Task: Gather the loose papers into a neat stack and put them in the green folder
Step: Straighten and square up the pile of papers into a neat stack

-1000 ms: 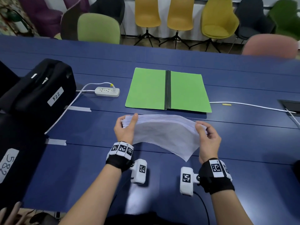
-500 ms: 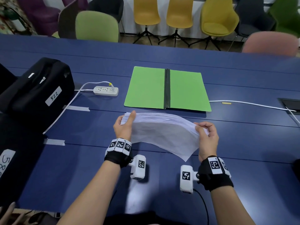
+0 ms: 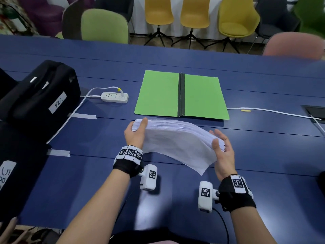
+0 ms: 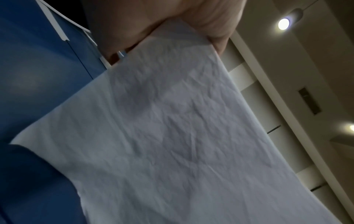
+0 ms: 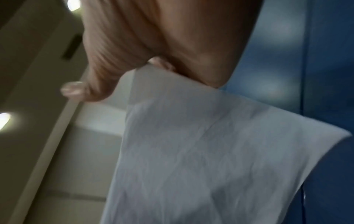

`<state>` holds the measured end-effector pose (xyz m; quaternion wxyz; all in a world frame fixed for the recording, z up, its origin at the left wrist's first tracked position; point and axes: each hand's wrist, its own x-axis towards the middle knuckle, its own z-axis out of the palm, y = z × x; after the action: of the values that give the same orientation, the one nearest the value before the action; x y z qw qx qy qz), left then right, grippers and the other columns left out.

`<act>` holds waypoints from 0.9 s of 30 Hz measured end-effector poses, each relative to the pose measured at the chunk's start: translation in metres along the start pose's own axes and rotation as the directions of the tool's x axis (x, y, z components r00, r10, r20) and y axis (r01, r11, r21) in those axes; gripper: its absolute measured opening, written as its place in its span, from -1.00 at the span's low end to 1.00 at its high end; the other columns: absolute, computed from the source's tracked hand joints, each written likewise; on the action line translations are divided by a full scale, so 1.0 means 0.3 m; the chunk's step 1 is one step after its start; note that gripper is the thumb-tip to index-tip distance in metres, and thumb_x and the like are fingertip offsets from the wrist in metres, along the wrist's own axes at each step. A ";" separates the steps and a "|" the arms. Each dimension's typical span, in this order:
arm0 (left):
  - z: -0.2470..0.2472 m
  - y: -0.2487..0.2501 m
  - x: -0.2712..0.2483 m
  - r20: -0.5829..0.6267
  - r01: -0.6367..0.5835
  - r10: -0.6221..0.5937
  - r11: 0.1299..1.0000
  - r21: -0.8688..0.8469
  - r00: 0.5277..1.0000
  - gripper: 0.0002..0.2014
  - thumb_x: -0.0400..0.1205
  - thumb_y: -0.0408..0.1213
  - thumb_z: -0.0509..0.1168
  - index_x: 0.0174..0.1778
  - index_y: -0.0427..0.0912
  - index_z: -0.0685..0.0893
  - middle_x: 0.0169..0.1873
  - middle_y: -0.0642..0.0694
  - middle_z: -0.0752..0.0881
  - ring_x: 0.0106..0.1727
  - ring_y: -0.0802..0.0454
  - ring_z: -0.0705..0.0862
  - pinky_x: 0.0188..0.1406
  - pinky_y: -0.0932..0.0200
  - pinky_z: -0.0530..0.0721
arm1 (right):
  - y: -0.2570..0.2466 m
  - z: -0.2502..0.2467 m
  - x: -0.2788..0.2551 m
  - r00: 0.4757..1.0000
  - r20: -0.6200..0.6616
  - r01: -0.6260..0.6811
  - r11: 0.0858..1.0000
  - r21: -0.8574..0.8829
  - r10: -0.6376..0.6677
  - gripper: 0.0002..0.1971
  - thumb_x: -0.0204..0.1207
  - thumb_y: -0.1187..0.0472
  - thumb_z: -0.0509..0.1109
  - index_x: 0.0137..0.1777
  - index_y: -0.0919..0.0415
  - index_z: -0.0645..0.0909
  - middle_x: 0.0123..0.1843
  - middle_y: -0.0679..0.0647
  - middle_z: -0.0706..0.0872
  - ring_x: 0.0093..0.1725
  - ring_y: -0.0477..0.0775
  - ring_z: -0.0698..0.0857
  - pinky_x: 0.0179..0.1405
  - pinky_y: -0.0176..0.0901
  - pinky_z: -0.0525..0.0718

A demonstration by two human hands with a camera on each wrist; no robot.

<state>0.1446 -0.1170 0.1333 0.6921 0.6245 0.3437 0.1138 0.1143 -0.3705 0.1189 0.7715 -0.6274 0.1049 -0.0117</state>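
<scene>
A thick stack of white papers (image 3: 175, 138) hangs bowed above the blue table (image 3: 263, 155), just in front of the green folder (image 3: 158, 94), which lies open and flat with a dark spine. My left hand (image 3: 136, 131) grips the stack's left end, thumb on the near face. My right hand (image 3: 221, 147) holds the lower right end between the thumb and nearly straight fingers. One bottom sheet droops toward me. Both wrist views show creased paper (image 4: 172, 136) (image 5: 191, 151) running out from under the palm.
A white power strip (image 3: 114, 97) with its cable lies left of the folder. Black cases (image 3: 40, 95) stand at the table's left. A white cable (image 3: 272, 111) runs right to a table hatch (image 3: 314, 113). Chairs line the far side.
My right hand's fingers have uncurled from over the stack's top edge and now lie straighter behind its right end, which sits lower. The left hand keeps its grip.
</scene>
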 end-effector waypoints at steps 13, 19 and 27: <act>0.019 0.039 0.001 0.029 0.119 -0.119 0.993 0.018 0.992 -0.70 0.41 -0.04 0.52 -0.40 -0.06 0.55 -0.37 0.08 0.57 -0.12 -0.04 0.56 0.01 0.16 0.53 | 0.000 0.016 0.003 0.996 -0.050 -0.080 0.987 -0.137 0.073 -0.92 0.50 0.37 0.44 -0.12 0.18 0.67 -0.40 -0.13 0.81 -0.41 -0.24 0.76 -0.44 -0.43 0.69; -0.002 0.132 -0.012 -0.055 -0.081 0.077 0.993 -0.083 0.996 -0.61 0.31 0.08 0.56 -0.17 -0.12 0.68 -0.26 0.04 0.72 -0.18 0.06 0.68 -0.05 0.20 0.62 | -0.127 0.041 0.023 0.989 0.041 0.145 0.985 -0.093 -0.142 -0.88 0.46 0.42 0.44 -0.05 0.24 0.62 -0.35 -0.23 0.80 -0.34 -0.29 0.71 -0.27 -0.44 0.68; -0.026 -0.041 -0.012 -0.021 0.045 -0.043 0.992 0.119 0.999 -0.12 0.29 0.22 0.51 0.44 -0.21 0.48 0.33 -0.04 0.58 0.31 0.01 0.59 0.38 0.12 0.49 | -0.035 0.016 -0.020 0.995 0.097 0.047 0.971 -0.233 -0.025 -0.78 0.39 0.40 0.53 -0.02 0.12 0.72 -0.19 -0.15 0.82 -0.24 -0.21 0.73 -0.22 -0.42 0.68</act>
<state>0.1337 -0.1153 0.1231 0.6527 0.6558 0.3700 0.0836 0.1104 -0.3670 0.1308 0.6957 -0.7158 0.0579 0.0160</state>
